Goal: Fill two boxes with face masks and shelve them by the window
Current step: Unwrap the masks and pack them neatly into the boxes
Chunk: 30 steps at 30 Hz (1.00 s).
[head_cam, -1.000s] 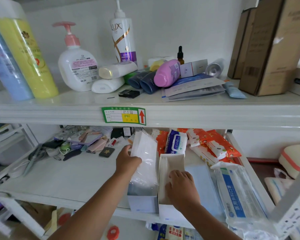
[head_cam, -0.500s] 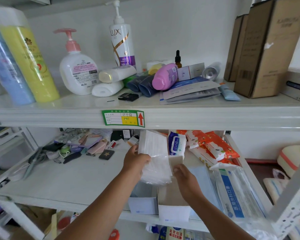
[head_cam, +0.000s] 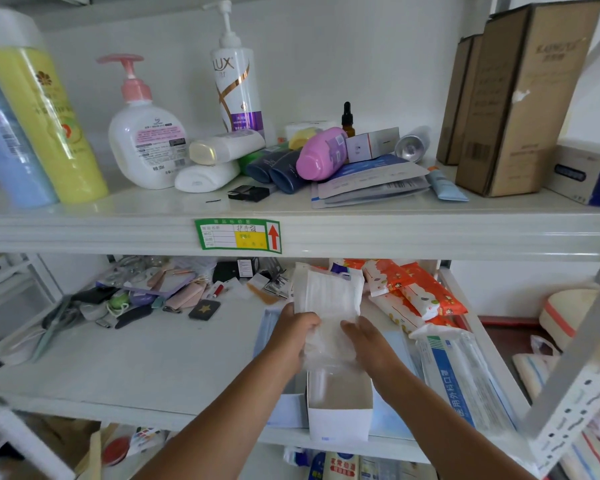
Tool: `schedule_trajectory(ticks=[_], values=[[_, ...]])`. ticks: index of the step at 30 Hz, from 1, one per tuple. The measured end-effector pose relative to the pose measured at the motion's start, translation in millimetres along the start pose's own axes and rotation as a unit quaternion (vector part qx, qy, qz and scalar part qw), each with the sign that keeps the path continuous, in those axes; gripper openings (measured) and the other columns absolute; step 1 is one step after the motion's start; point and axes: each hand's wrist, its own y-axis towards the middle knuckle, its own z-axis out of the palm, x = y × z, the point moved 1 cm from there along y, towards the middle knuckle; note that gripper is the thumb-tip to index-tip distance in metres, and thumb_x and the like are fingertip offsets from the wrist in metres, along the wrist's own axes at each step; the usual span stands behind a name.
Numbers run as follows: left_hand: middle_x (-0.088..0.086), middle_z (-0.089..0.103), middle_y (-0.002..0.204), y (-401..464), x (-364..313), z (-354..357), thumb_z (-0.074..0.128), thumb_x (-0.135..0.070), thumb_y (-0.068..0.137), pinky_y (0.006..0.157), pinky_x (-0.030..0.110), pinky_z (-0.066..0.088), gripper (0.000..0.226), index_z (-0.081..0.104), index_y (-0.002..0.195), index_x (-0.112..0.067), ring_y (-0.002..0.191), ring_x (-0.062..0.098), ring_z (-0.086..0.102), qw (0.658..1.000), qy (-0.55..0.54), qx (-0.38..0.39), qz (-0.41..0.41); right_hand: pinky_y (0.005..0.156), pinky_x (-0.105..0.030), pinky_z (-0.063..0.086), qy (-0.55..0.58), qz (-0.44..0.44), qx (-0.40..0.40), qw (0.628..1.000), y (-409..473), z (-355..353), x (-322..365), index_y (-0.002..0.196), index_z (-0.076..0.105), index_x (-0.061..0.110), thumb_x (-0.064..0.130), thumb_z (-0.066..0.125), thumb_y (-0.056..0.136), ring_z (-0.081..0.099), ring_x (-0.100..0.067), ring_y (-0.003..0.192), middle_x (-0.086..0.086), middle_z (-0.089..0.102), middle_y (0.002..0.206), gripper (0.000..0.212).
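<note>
A clear plastic pack of white face masks point(head_cam: 327, 299) stands upright above an open white box point(head_cam: 339, 415) at the front edge of the lower shelf. My left hand point(head_cam: 297, 336) grips the pack's left side and my right hand point(head_cam: 368, 336) grips its right side. The pack's loose lower end hangs into the box's mouth. A second white box point(head_cam: 284, 412) sits just left of the first, mostly hidden by my left forearm. A large bag of blue-labelled masks point(head_cam: 465, 379) lies to the right.
Orange snack packets point(head_cam: 416, 292) lie behind the boxes on the lower shelf point(head_cam: 153, 368), with small clutter at its back left. The upper shelf point(head_cam: 118, 233) carries bottles, tubes and tall brown cartons point(head_cam: 513, 98). A perforated metal upright point(head_cam: 575, 386) crosses the right foreground.
The mask pack has moved right, from over the left box to above the right box. My right hand left the box and took hold of the pack's right side.
</note>
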Motion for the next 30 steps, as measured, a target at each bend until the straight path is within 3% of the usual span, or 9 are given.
schedule_trajectory(ticks=[2,4,6,10,13,16,21,24,30], values=[[0.014,0.060,0.091,-1.6,2.0,5.5,0.059,-0.010,0.073,0.059,0.032,0.053,0.048,0.051,0.121,-0.014,0.076,0.029,0.061,1.000,0.008,0.012,0.003,0.075,-0.036,0.054,-0.021,0.014,-0.001,1.000,2.1,1.3,-1.7,0.124,0.050,0.014,0.018,0.046,0.095,0.062,-0.024,0.095,-0.010,0.063,0.108,0.030],[0.014,0.062,0.101,-1.4,4.2,8.9,0.060,-0.022,0.064,0.079,0.047,0.055,0.057,0.048,0.119,-0.018,0.088,0.032,0.064,1.000,0.012,0.024,-0.001,0.078,-0.037,0.055,-0.024,0.024,-0.009,0.999,2.5,1.1,-1.6,0.124,0.051,0.014,0.016,0.046,0.093,0.062,-0.025,0.096,-0.010,0.063,0.109,0.032],[0.013,0.062,0.110,-1.7,5.6,10.1,0.065,-0.027,0.066,0.085,0.051,0.055,0.057,0.046,0.119,-0.021,0.096,0.032,0.065,0.999,0.015,0.036,-0.003,0.081,-0.041,0.056,-0.019,0.027,-0.010,0.999,1.0,-0.6,-0.7,0.121,0.053,0.013,0.014,0.046,0.093,0.063,-0.027,0.096,-0.010,0.064,0.107,0.029],[0.011,0.062,0.110,-3.0,8.9,10.5,0.071,-0.018,0.072,0.082,0.053,0.057,0.054,0.042,0.117,-0.024,0.096,0.030,0.066,0.996,0.062,0.052,-0.024,0.081,-0.042,0.057,-0.033,0.038,-0.005,0.999,-1.7,-5.1,-3.4,0.117,0.054,0.014,0.014,0.048,0.093,0.064,-0.022,0.089,-0.006,0.065,0.098,0.024],[0.014,0.061,0.114,-1.6,10.9,7.7,0.068,-0.005,0.077,0.072,0.040,0.057,0.051,0.041,0.118,-0.019,0.099,0.034,0.064,0.994,0.093,0.039,-0.031,0.066,-0.028,0.055,-0.106,0.034,0.005,0.994,-3.5,-5.9,-8.4,0.124,0.052,0.012,0.019,0.050,0.093,0.063,-0.015,0.084,-0.003,0.064,0.098,0.032],[0.014,0.061,0.109,-1.1,14.2,4.9,0.068,-0.003,0.071,0.082,0.048,0.057,0.052,0.042,0.114,-0.018,0.097,0.035,0.064,0.991,0.132,0.021,-0.026,0.057,-0.018,0.046,-0.205,-0.012,-0.016,0.979,-3.7,-5.5,-15.7,0.132,0.043,0.013,0.023,0.056,0.092,0.058,-0.009,0.080,0.001,0.058,0.100,0.043],[0.014,0.062,0.108,5.5,22.3,3.5,0.067,-0.002,0.067,0.086,0.047,0.056,0.057,0.045,0.119,-0.011,0.097,0.032,0.063,0.985,0.172,-0.005,-0.001,0.100,-0.036,0.047,-0.286,-0.076,-0.072,0.953,-6.2,-6.8,-32.7,0.137,0.041,0.019,0.031,0.057,0.091,0.042,-0.017,0.122,0.002,0.047,0.128,0.050],[0.014,0.059,0.115,5.5,19.4,6.0,0.067,-0.006,0.070,0.076,0.035,0.054,0.061,0.041,0.125,-0.009,0.102,0.030,0.061,0.970,0.243,-0.018,0.012,0.100,-0.041,0.047,-0.272,-0.072,-0.061,0.958,-10.3,-6.8,-41.4,0.137,0.044,0.017,0.030,0.052,0.093,0.045,-0.018,0.119,0.000,0.049,0.129,0.047],[0.017,0.054,0.123,0.3,19.3,15.0,0.057,-0.006,0.082,0.059,0.024,0.046,0.053,0.031,0.129,-0.008,0.109,0.030,0.059,0.921,0.386,-0.018,0.046,0.105,-0.028,0.033,-0.350,-0.110,-0.036,0.929,-15.4,-6.6,-54.8,0.137,0.041,0.016,0.024,0.053,0.090,0.034,-0.015,0.127,0.004,0.043,0.138,0.049]])
